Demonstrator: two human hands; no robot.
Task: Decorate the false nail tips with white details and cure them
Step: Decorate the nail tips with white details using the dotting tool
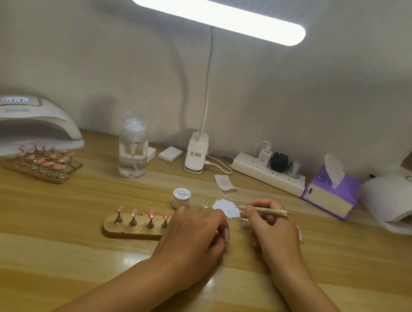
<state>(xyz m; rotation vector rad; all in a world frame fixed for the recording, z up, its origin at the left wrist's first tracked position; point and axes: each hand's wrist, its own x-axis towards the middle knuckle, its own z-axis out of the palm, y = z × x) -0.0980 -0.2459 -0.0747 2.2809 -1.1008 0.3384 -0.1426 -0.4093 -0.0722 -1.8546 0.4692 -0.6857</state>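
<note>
- Wooden desk — lidded white jar; pump bottle part-full of clear liquid.
- Left hand curled at holder end, grip unclear; right hand pinches stick.
- Holder sits well off near edge.

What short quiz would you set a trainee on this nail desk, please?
1. True or false: the lid of the gel pot is on.
2. Which hand holds the wooden-handled tool? A) left B) right C) neither
3. How many pink nail tips show on the near wooden holder?

Key:
1. True: the labelled lid covers the pot.
2. B: the right hand pinches it.
3. Four: the holder's right end is hidden under the other hand.
</note>
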